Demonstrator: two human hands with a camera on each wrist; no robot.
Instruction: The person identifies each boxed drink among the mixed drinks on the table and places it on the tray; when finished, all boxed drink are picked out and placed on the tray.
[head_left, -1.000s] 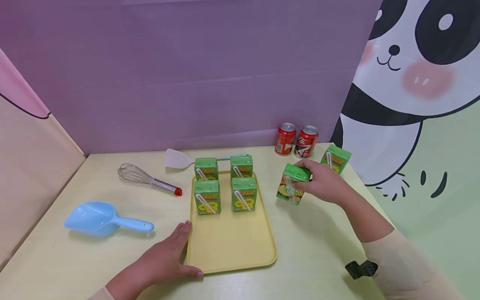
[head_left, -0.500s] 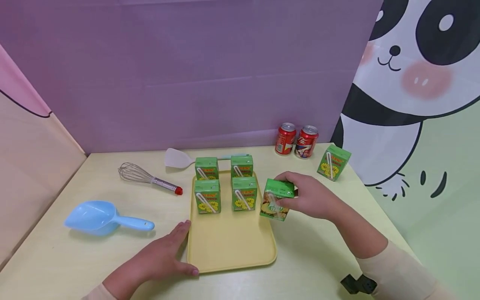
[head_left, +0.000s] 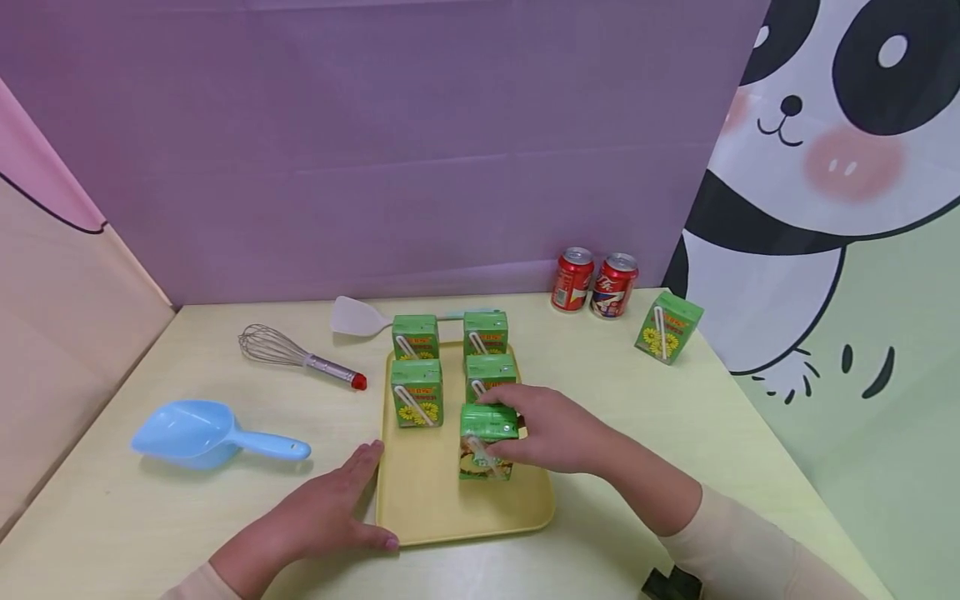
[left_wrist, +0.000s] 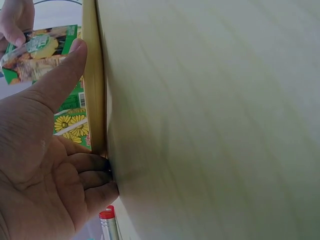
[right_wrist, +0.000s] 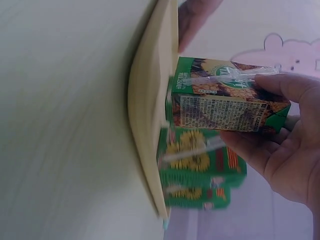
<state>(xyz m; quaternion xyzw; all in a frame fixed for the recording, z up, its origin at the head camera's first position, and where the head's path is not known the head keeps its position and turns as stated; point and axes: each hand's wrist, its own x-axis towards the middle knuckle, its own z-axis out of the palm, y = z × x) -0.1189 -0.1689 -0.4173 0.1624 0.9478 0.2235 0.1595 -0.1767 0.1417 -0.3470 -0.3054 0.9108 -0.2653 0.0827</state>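
Observation:
My right hand (head_left: 555,429) pinches a green juice box (head_left: 487,446) with a straw on its front, thumb on the near side and fingers behind. This juice box (right_wrist: 225,95) stands upright at the right part of the yellow tray (head_left: 427,508), in front of two rows of green juice boxes (head_left: 417,396); whether its base touches the tray I cannot tell. At the tray's left edge my left hand (head_left: 330,508) lies with fingers extended, touching the rim. In the left wrist view the left hand's thumb (left_wrist: 62,75) and fingers reach along the tray's side.
Another juice box (head_left: 667,327) stands at the table's right edge. Two red cans (head_left: 573,281) are at the back. A whisk (head_left: 300,357), a white spatula (head_left: 360,317) behind the tray, and a blue scoop (head_left: 210,435) lie to the left and back.
My right hand has carried the juice box leftward and toward me, from the right side of the table to over the tray. The left hand has stayed at the tray's left edge.

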